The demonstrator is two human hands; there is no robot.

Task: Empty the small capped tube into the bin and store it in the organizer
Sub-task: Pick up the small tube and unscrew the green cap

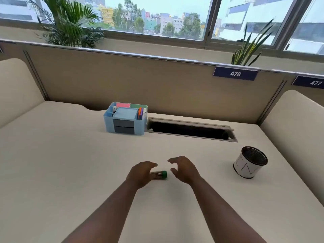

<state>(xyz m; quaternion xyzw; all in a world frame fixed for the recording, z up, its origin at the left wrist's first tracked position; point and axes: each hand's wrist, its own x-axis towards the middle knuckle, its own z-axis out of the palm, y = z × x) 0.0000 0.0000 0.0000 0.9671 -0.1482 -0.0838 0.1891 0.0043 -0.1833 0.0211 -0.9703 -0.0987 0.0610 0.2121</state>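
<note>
A small clear tube with a green cap point(161, 175) lies on its side on the cream desk, cap end to the right. My left hand point(140, 173) hovers over its left end, fingers spread, partly hiding the tube body. My right hand point(184, 168) is curled open just right of the cap, not touching it. A small round bin point(249, 163), white with a black mesh inside, stands at the right. The light blue organizer point(125, 118) with two grey drawers, pens and sticky notes sits at the back centre.
An open cable slot point(191, 129) is sunk into the desk right of the organizer. A beige partition with number plates 476 and 477 closes the back. Padded side panels stand left and right. Plants and windows lie beyond.
</note>
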